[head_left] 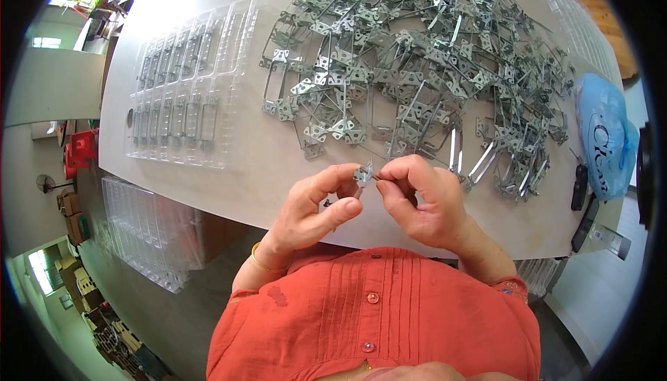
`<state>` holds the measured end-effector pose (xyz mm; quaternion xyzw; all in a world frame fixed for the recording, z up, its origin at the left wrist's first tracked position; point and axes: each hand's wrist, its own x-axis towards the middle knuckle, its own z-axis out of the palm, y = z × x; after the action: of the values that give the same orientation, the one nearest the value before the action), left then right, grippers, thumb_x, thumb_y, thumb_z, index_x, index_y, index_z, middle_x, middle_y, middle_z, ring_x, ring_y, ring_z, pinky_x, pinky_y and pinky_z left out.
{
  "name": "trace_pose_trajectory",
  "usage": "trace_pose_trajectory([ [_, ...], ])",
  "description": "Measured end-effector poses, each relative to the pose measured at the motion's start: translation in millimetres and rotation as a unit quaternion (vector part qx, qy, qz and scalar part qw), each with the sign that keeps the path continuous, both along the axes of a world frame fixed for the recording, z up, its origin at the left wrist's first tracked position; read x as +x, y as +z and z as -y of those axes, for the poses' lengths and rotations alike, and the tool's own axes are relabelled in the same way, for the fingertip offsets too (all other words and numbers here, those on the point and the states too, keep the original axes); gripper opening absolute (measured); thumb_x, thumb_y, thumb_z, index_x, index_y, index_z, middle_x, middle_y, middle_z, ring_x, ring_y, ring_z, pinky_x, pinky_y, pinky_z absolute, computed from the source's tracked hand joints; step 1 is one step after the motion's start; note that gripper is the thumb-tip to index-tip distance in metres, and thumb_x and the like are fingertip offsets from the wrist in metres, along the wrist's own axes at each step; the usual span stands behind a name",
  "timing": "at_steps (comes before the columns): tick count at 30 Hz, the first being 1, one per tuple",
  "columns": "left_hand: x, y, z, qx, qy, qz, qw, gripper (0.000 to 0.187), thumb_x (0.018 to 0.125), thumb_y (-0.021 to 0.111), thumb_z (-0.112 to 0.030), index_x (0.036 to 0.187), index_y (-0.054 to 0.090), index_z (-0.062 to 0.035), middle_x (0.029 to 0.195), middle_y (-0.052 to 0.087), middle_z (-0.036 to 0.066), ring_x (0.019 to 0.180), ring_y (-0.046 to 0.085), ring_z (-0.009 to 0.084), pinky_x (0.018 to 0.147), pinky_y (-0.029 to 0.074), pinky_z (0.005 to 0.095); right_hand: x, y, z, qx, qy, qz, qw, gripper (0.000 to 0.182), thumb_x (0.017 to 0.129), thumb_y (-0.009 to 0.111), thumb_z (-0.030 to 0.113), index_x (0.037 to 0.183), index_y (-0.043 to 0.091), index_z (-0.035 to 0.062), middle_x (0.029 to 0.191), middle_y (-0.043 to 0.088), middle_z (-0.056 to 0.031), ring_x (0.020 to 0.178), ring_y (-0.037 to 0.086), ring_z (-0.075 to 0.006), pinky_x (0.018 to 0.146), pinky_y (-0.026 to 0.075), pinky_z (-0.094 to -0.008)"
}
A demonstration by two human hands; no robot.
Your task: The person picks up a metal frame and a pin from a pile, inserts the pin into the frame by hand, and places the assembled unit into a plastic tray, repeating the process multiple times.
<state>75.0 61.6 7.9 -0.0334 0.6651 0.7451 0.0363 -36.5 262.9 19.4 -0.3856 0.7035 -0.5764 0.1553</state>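
Note:
Between my two hands is a small silvery metal bracket (pixel 364 175), held up over the near part of the table. My left hand (pixel 313 204) grips it between the thumb and the fingers. The fingertips of my right hand (pixel 429 197) are pinched at the bracket's right side; whether they hold the bracket itself or a tiny separate part cannot be made out. Beyond the hands lies a large heap of similar metal brackets (pixel 417 54) with long thin arms. A small dark piece (pixel 326 202) shows beneath my left hand.
On the left of the table, a clear plastic tray (pixel 233 75) holds rows of brackets. More clear trays (pixel 153 228) are stacked below the table edge. At the right are a blue plastic bag (pixel 601 134), a black-handled tool (pixel 579 186) and a phone-like dark object (pixel 586 223).

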Motion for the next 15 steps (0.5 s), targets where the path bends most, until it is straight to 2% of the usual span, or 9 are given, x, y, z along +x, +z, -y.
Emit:
trace_pose_trajectory([
  [1,-2.1,2.0,-1.1,-0.175,0.020,-0.073,0.982,0.044,0.097,0.072,-0.025,0.128,0.061,0.0037,0.082,0.064,0.006,0.073,0.059,0.0145,0.064,0.047,0.0306,-0.1,2.9,-1.8,0.038,0.010,0.076,0.996,0.013,0.094,0.068,-0.002,0.105,0.063,0.0017,0.078,0.067,-0.0012,0.060,0.058,-0.0056,0.051,0.045,-0.0241],
  [2,-1.9,3.8,0.4,-0.175,0.020,-0.073,0.982,0.044,0.097,0.072,-0.025,0.128,0.061,0.0037,0.082,0.064,0.006,0.073,0.059,0.0145,0.064,0.047,0.0306,-1.3,6.3,-2.4,0.039,0.010,0.077,0.996,0.013,0.094,0.068,-0.002,0.105,0.063,0.0017,0.078,0.067,-0.0012,0.060,0.058,-0.0056,0.051,0.045,-0.0241],
  [3,-1.1,5.7,3.2,-0.204,0.000,-0.072,0.976,0.048,0.094,0.075,-0.028,0.129,0.062,0.0031,0.085,0.065,0.005,0.076,0.061,0.0152,0.067,0.049,0.0309,-3.4,11.2,-2.5,0.030,0.026,0.227,0.973,0.009,0.096,0.066,0.001,0.104,0.063,0.0017,0.077,0.065,0.0009,0.061,0.056,-0.0036,0.052,0.044,-0.0230],
  [4,-0.2,7.3,5.5,-0.233,-0.018,-0.072,0.970,0.053,0.092,0.077,-0.031,0.130,0.062,0.0025,0.088,0.066,0.004,0.078,0.064,0.0158,0.070,0.050,0.0311,-4.9,15.4,-2.3,0.021,0.043,0.372,0.927,0.006,0.099,0.064,0.003,0.104,0.063,0.0017,0.077,0.063,0.0030,0.063,0.054,-0.0016,0.054,0.044,-0.0219],
  [8,2.5,11.8,9.4,-0.213,-0.039,-0.082,0.973,0.053,0.091,0.077,-0.033,0.128,0.063,0.0026,0.087,0.065,0.005,0.077,0.063,0.0158,0.069,0.050,0.0307,-9.9,21.6,-2.2,0.054,0.087,0.367,0.925,0.004,0.101,0.062,0.005,0.104,0.063,0.0019,0.078,0.064,0.0031,0.065,0.056,-0.0019,0.057,0.046,-0.0219],
  [10,4.0,12.8,8.7,-0.181,0.030,-0.073,0.980,0.050,0.088,0.080,-0.025,0.127,0.064,0.0025,0.084,0.064,0.006,0.072,0.062,0.0156,0.066,0.049,0.0296,-10.9,17.4,-5.3,0.061,0.067,0.319,0.943,0.007,0.102,0.060,0.005,0.107,0.061,0.0013,0.077,0.065,0.0011,0.065,0.058,-0.0030,0.058,0.047,-0.0220],
  [11,3.9,14.0,8.6,-0.182,0.031,-0.073,0.980,0.050,0.088,0.080,-0.025,0.127,0.064,0.0025,0.084,0.064,0.006,0.072,0.062,0.0156,0.066,0.049,0.0296,-12.0,14.6,-6.6,0.061,0.068,0.320,0.943,0.007,0.102,0.060,0.005,0.107,0.061,0.0013,0.077,0.065,0.0011,0.065,0.058,-0.0030,0.058,0.047,-0.0220],
  [13,2.2,16.0,8.5,-0.270,0.054,-0.065,0.959,0.049,0.083,0.083,-0.015,0.126,0.064,0.0019,0.082,0.062,0.005,0.068,0.059,0.0142,0.062,0.047,0.0286,-14.0,8.4,-7.6,-0.001,0.015,0.347,0.938,0.009,0.103,0.060,0.006,0.111,0.060,0.0026,0.083,0.067,-0.0009,0.071,0.062,-0.0055,0.061,0.049,-0.0222],
  [15,-0.7,13.4,5.4,-0.312,0.055,-0.087,0.945,0.050,0.081,0.083,-0.012,0.126,0.064,0.0010,0.080,0.061,0.005,0.066,0.057,0.0143,0.060,0.046,0.0288,-10.0,3.7,-4.8,-0.035,0.019,0.328,0.944,0.010,0.104,0.059,0.007,0.113,0.059,0.0031,0.088,0.067,-0.0018,0.074,0.063,-0.0069,0.064,0.051,-0.0231],
])
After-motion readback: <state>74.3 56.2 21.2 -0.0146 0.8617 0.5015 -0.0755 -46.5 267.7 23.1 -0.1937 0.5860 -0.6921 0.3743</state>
